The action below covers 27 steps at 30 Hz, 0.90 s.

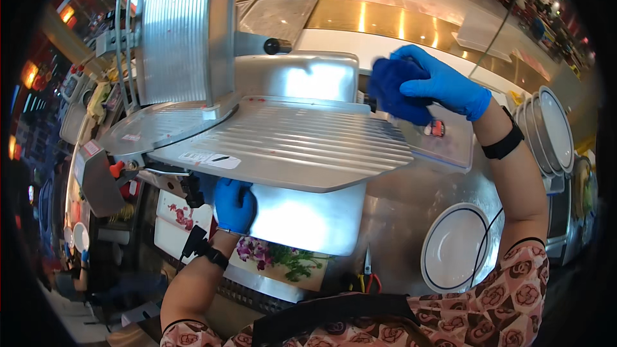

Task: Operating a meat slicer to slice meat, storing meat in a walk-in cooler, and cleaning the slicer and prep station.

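My right hand [436, 84], in a blue glove, grips a bunched dark blue cloth [397, 89] above the right end of a metal food slicer. The slicer's ribbed plate [308, 137] lies below and to the left of the cloth, with small red scraps along its far edge. In a matching glove, my left hand [234, 206] reaches beneath the plate's near edge, beside a black knob [193, 193]. Its fingertips are partly hidden, so what it touches cannot be seen. Another ribbed metal panel [173, 33] rises at the slicer's left, above a round disc [164, 127].
A white tray [166, 238] with red meat scraps lies left. Purple flowers [255, 252] and green herbs [294, 260] rest near red-and-yellow-handled scissors [368, 279]. At right are a white bowl [455, 250], a lidded plastic container [450, 142] and stacked bowls [554, 130]. A person [72, 274] stands far left.
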Each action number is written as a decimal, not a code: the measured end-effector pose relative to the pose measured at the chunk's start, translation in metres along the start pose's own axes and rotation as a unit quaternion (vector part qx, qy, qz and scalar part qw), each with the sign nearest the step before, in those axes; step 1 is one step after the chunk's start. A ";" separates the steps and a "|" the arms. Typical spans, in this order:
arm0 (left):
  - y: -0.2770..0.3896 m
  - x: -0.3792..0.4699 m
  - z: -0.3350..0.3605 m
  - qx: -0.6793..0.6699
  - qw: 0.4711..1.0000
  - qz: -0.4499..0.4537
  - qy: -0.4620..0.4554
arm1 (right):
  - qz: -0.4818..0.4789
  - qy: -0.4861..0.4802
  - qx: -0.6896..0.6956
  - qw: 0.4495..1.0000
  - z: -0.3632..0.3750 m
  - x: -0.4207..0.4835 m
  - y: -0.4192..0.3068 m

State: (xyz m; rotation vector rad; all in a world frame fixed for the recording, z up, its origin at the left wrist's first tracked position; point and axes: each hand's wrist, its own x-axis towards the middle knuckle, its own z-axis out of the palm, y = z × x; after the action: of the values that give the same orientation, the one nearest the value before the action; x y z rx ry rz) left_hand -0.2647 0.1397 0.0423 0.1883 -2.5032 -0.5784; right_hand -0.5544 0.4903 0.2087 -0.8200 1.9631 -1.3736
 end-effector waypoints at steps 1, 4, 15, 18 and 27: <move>-0.003 -0.001 0.001 -0.007 1.000 -0.001 0.001 | -0.047 -0.036 0.025 0.998 0.011 0.011 0.000; -0.005 -0.004 0.006 -0.026 0.999 -0.036 -0.010 | -0.116 -0.186 0.039 0.975 0.050 0.065 0.037; -0.032 -0.025 0.016 0.285 0.943 0.049 -0.164 | -0.210 -0.310 0.059 0.925 0.134 0.198 0.001; -0.021 -0.022 0.003 0.344 0.880 -0.013 -0.329 | -0.173 -0.300 -0.161 0.924 0.151 0.219 -0.016; -0.032 -0.027 0.013 0.314 0.905 -0.028 -0.287 | -0.152 -0.294 -0.240 0.912 0.125 0.202 -0.020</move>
State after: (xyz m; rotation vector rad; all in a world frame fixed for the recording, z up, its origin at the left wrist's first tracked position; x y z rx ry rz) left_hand -0.2492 0.1226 0.0053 0.3739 -3.1985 0.2248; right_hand -0.5832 0.2569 0.1667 -1.6112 1.7298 -0.6489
